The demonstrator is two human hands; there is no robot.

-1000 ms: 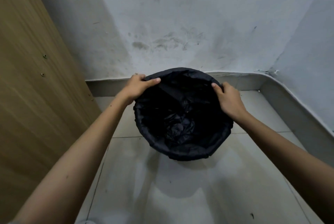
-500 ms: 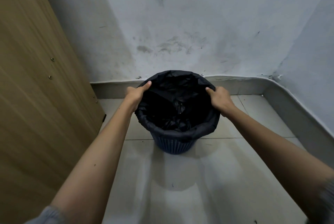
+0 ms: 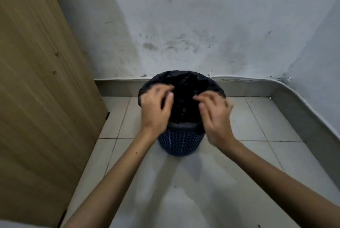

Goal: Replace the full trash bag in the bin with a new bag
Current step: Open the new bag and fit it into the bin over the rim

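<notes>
Hovering my left hand (image 3: pixel 156 106) and right hand (image 3: pixel 214 109), fingers loosely curled and holding nothing, over the blue perforated plastic bin (image 3: pixel 181 141) lined with a crinkled black plastic bag (image 3: pixel 185 84); next, I judge, checking the rim fold.

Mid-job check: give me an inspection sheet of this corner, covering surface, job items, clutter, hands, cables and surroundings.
Surface: pale tiled floor, glossy, a few small dark specks.
Job's things: dark blue perforated plastic bin stands upright near the back wall; black plastic trash bag lines it, edge folded over the rim.
Clutter: nothing seen.
Hands: left hand and right hand hover over the bin mouth, motion-blurred, fingers loosely curled; no grip on the bag visible.
Cables: nothing seen.
Surroundings: scuffed white plaster wall behind; brown wooden panel on the left; grey skirting curving round the corner.
</notes>
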